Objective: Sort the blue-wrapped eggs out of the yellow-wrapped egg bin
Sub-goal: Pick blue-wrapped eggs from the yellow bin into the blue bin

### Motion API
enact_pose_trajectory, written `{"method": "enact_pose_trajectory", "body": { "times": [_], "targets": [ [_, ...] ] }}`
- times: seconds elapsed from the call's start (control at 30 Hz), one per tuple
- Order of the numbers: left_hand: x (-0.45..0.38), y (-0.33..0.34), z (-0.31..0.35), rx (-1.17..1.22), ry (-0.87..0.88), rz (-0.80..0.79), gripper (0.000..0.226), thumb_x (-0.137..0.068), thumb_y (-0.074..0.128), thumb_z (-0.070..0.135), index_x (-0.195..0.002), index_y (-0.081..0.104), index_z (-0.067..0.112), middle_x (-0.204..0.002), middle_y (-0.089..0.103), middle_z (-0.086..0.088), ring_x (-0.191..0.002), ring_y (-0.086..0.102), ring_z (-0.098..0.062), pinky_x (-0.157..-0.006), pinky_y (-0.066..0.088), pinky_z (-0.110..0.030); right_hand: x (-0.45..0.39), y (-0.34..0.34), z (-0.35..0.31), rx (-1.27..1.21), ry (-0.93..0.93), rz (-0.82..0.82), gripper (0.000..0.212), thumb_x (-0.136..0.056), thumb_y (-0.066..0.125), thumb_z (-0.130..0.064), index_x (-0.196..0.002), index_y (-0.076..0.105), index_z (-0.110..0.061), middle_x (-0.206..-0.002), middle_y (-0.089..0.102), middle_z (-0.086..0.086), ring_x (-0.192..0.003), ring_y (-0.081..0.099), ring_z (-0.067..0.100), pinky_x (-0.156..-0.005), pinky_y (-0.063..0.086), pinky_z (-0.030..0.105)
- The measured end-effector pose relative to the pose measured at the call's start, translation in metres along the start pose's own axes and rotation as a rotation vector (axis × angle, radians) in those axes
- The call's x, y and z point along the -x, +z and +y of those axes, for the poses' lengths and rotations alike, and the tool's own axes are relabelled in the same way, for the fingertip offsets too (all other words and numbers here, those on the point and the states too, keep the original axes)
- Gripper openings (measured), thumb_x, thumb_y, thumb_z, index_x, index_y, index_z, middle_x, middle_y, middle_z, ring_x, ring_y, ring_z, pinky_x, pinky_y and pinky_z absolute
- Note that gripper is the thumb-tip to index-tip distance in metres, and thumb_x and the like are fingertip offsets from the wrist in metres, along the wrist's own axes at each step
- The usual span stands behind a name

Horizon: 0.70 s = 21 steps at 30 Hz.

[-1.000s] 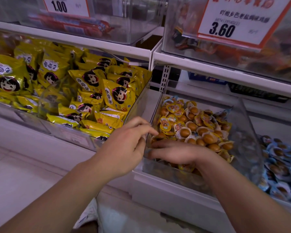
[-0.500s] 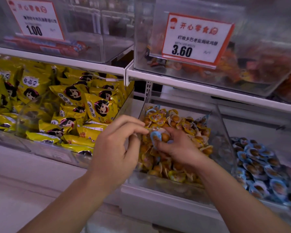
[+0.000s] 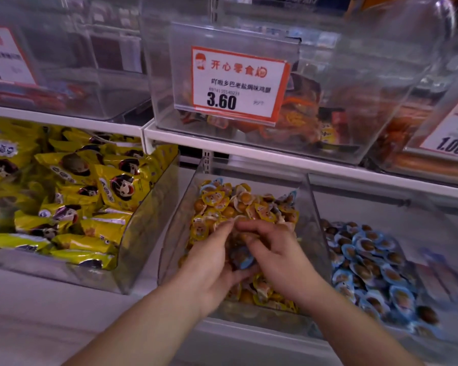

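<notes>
Head view: hands (image 3: pixel 245 253) cupped together round blue-wrapped egg (image 3: pixel 242 258), grip blurred.

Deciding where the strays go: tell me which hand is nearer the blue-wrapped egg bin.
Right. The right hand is in the yellow egg bin beside the blue-wrapped egg bin; the left hand sits farther left.

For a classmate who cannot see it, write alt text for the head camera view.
Both hands, left hand and right hand, meet over a clear bin of yellow-wrapped eggs, a blue-wrapped egg between them. A blue-wrapped egg bin sits right.
</notes>
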<state>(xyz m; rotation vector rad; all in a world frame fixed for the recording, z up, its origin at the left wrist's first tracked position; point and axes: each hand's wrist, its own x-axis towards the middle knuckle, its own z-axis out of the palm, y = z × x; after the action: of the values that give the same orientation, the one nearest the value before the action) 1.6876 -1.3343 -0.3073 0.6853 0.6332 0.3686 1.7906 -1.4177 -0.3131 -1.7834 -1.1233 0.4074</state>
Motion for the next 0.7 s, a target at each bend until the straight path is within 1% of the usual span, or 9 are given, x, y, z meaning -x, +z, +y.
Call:
{"method": "enact_pose_trajectory", "body": {
  "times": [0.07, 0.17, 0.23, 0.33, 0.4, 0.5, 0.57, 0.63, 0.7],
  "targets": [
    [-0.004, 0.003, 0.001, 0.033, -0.001, 0.028, 0.034, -0.101, 0.051, 0.028, -0.123, 0.065, 0.006, -0.111, 0.073, -0.016, -0.099, 0.071, -0.028, -0.070, 0.062, -0.038, 0.005, 0.000, -0.001, 0.052, -0.075, 0.021, 0.027, -0.099, 0.056, -0.010, -0.116, 0.070, -0.025, -0.112, 0.069, -0.019, -0.106, 0.062, -0.007, -0.088, 0.044, 0.006],
    [-0.003, 0.002, 0.009, -0.072, 0.092, 0.118, 0.026, -0.100, 0.054, 0.022, -0.116, 0.067, 0.006, -0.097, 0.070, -0.014, -0.070, 0.067, -0.020, -0.050, 0.051, -0.027, 0.009, -0.008, 0.002, 0.095, -0.101, 0.231, 0.025, -0.100, 0.054, -0.019, -0.112, 0.070, -0.034, -0.097, 0.067, -0.029, -0.095, 0.061, -0.013, -0.077, 0.043, 0.003],
    [0.005, -0.005, 0.019, -0.305, 0.284, 0.161, 0.017, -0.098, 0.057, 0.017, -0.102, 0.074, 0.017, -0.089, 0.070, -0.009, -0.060, 0.062, -0.015, -0.043, 0.040, -0.024, 0.008, -0.016, 0.004, 0.198, -0.089, 0.302, 0.026, -0.094, 0.051, -0.025, -0.109, 0.072, -0.028, -0.089, 0.066, -0.023, -0.086, 0.063, -0.007, -0.071, 0.045, 0.008],
    [0.028, -0.025, 0.043, -0.692, 0.646, 0.137, 0.021, -0.096, 0.059, 0.019, -0.091, 0.075, 0.033, -0.079, 0.070, 0.001, -0.056, 0.060, -0.014, -0.041, 0.041, -0.022, 0.003, -0.016, 0.007, 0.548, -0.141, 0.102, 0.025, -0.085, 0.057, -0.016, -0.100, 0.077, -0.016, -0.103, 0.071, -0.003, -0.108, 0.058, 0.019, -0.094, 0.047, 0.034],
    [0.042, -0.044, 0.056, -0.828, 0.804, 0.180, 0.018, -0.091, 0.058, 0.028, -0.092, 0.073, 0.037, -0.074, 0.067, -0.003, -0.053, 0.059, -0.015, -0.045, 0.045, -0.020, 0.000, -0.006, 0.003, 0.628, -0.232, -0.018, 0.025, -0.083, 0.057, -0.011, -0.098, 0.077, -0.014, -0.103, 0.071, 0.001, -0.109, 0.058, 0.024, -0.097, 0.045, 0.038],
    [0.051, -0.070, 0.064, -0.755, 0.808, 0.306, 0.021, -0.094, 0.060, 0.017, -0.087, 0.074, 0.032, -0.072, 0.066, -0.005, -0.049, 0.056, -0.012, -0.046, 0.044, -0.018, -0.009, 0.017, -0.009, 0.537, -0.329, -0.233, 0.041, -0.085, 0.044, -0.017, -0.114, 0.073, -0.019, -0.118, 0.068, -0.003, -0.117, 0.057, 0.017, -0.102, 0.045, 0.033],
    [0.055, -0.080, 0.067, -0.683, 0.755, 0.348, 0.026, -0.096, 0.058, 0.011, -0.086, 0.075, 0.027, -0.075, 0.068, 0.000, -0.050, 0.055, -0.014, -0.047, 0.044, -0.019, -0.017, 0.039, -0.010, 0.555, -0.350, -0.387, 0.045, -0.088, 0.044, -0.020, -0.126, 0.067, -0.024, -0.133, 0.061, -0.004, -0.129, 0.048, 0.015, -0.111, 0.037, 0.031],
    [0.058, -0.084, 0.071, -0.627, 0.733, 0.337, 0.025, -0.096, 0.057, 0.009, -0.087, 0.075, 0.024, -0.076, 0.068, 0.001, -0.050, 0.054, -0.015, -0.045, 0.043, -0.018, -0.026, 0.056, -0.005, 0.675, -0.358, -0.493, 0.044, -0.093, 0.052, -0.027, -0.137, 0.059, -0.029, -0.149, 0.048, -0.010, -0.143, 0.031, 0.014, -0.118, 0.026, 0.033],
    [0.060, -0.086, 0.074, -0.594, 0.737, 0.314, 0.024, -0.096, 0.057, 0.009, -0.087, 0.075, 0.022, -0.077, 0.069, 0.000, -0.049, 0.054, -0.014, -0.044, 0.041, -0.017, -0.035, 0.056, 0.002, 0.869, -0.326, -0.529, 0.046, -0.091, 0.058, -0.042, -0.137, 0.055, -0.038, -0.151, 0.040, -0.018, -0.144, 0.023, 0.012, -0.116, 0.023, 0.036]
  ]
}}
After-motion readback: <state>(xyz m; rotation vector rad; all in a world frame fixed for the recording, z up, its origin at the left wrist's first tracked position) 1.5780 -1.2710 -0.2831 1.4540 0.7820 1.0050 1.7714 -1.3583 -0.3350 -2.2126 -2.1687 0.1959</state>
